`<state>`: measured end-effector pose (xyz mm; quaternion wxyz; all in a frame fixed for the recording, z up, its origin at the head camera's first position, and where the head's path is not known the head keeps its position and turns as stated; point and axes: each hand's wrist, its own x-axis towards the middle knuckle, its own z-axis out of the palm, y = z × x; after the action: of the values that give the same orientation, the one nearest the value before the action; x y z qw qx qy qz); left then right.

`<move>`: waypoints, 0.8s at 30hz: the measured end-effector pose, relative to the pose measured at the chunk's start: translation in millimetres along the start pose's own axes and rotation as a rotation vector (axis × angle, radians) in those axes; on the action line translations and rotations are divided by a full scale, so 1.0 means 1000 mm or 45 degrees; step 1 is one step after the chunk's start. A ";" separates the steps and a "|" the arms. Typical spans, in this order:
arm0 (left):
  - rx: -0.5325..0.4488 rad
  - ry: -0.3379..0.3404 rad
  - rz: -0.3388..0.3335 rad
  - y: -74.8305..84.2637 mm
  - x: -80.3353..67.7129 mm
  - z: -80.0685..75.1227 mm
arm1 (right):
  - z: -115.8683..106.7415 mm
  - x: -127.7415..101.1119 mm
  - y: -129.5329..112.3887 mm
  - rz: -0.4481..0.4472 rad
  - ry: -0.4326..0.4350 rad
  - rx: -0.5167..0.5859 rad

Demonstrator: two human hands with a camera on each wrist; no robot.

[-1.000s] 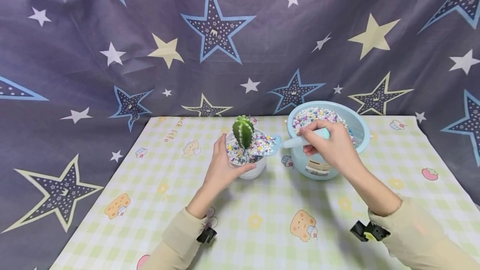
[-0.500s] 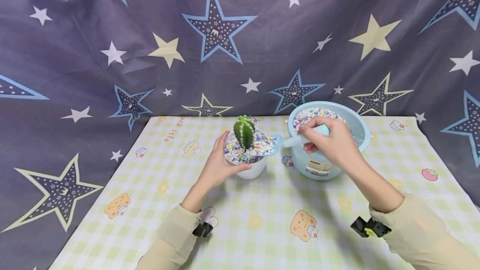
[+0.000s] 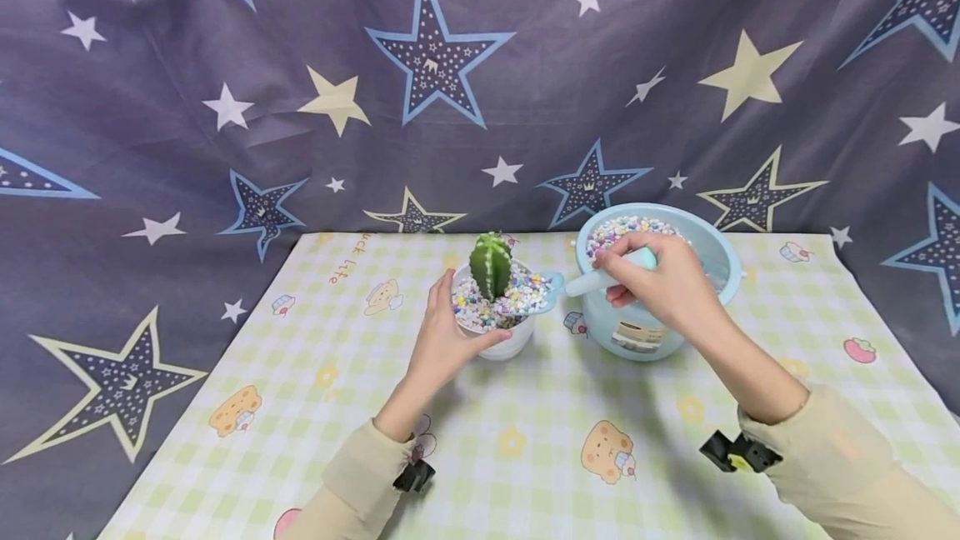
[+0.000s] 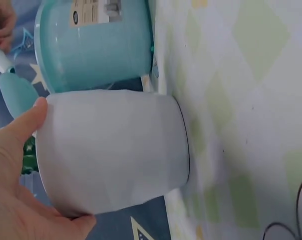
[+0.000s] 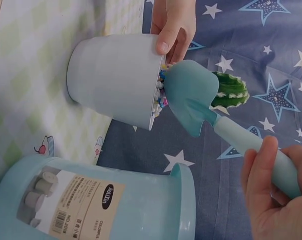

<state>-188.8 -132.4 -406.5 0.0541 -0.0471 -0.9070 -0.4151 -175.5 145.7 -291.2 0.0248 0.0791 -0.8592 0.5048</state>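
My left hand (image 3: 444, 340) grips the white flowerpot (image 3: 512, 348) around its rim, thumb in front and fingers along the left side. A green cactus (image 3: 491, 267) stands upright in it, among small multicoloured pebbles (image 3: 472, 307). Between thumb and fingers, my right hand (image 3: 663, 277) holds the handle of a light blue trowel (image 5: 191, 92). Its blade hangs over the right part of the pot, loaded with pebbles in the head view. From the right wrist, the blade shows its underside close to the rim, with the cactus partly behind it.
Right of the pot stands a light blue bucket (image 3: 600, 327), with more pebbles (image 3: 622, 230) inside and a paper label on its front. A checked cloth (image 3: 517, 482) covers the table, and a dark star-patterned curtain (image 3: 555, 90) hangs behind.
My left hand has slid back along the rim and forward again. The pot and cactus have turned a little, the cactus shifting slightly right. The trowel stays nearly still over the pot.
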 end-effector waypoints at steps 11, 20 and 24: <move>0.008 -0.114 0.058 -0.008 0.008 -0.008 | 0.001 0.000 -0.001 0.024 -0.029 0.027; -0.021 -0.152 0.123 -0.014 0.015 -0.012 | -0.002 -0.003 -0.006 0.030 -0.130 0.150; -0.018 -0.152 0.116 -0.016 0.013 -0.011 | 0.000 -0.006 -0.006 0.004 -0.176 0.176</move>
<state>-203.4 -150.8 -409.3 0.0184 -0.1135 -0.9026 -0.4149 -168.9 143.4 -286.8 -0.0408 0.1139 -0.8221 0.5564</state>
